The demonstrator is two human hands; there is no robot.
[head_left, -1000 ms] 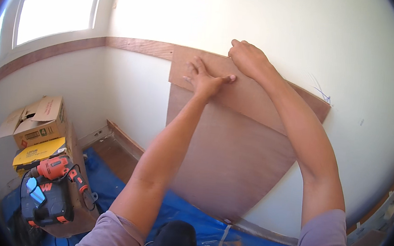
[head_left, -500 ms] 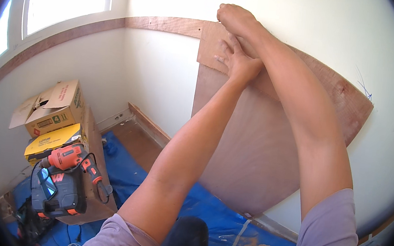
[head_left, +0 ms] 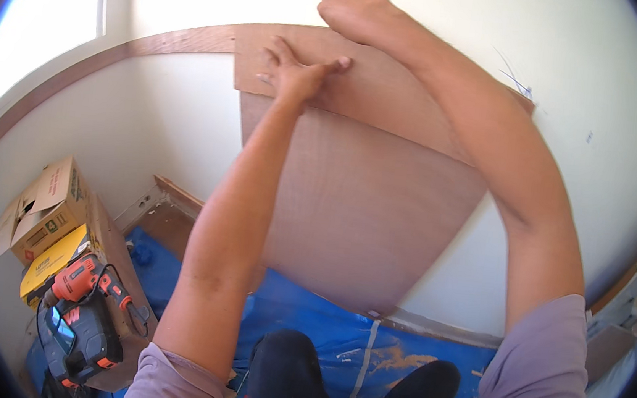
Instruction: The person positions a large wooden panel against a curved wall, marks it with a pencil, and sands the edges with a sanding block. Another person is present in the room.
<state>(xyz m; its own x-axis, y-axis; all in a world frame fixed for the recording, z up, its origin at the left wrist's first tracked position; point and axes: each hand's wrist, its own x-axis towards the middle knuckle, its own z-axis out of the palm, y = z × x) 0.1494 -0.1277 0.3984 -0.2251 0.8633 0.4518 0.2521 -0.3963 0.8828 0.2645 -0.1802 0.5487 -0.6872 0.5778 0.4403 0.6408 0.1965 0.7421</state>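
Note:
A brown plywood piece (head_left: 390, 87) lies against the white wall, overlapping the top of a larger plywood sheet (head_left: 364, 203) that hangs down toward the floor. My left hand (head_left: 296, 74) presses flat on the upper piece near its left end, fingers and thumb spread. Just above that piece's top edge, my right hand (head_left: 356, 11) is curled closed against the wall; what its fingers hold, if anything, is hidden. My right forearm crosses in front of the upper piece and covers part of its right side. Left of it runs a narrow wooden strip (head_left: 184, 44) along the wall.
At lower left, an orange corded drill (head_left: 85, 278) rests on a dark tool case (head_left: 83, 337), beside a yellow box (head_left: 56, 258) and an open cardboard box (head_left: 45, 207). A blue sheet (head_left: 286, 299) covers the floor. A window (head_left: 47, 27) is at upper left.
The view has turned rightward, so the boards and boxes sit farther left. My right hand has slid right along the upper piece's top edge. My left hand remains on the piece, its thumb now visible.

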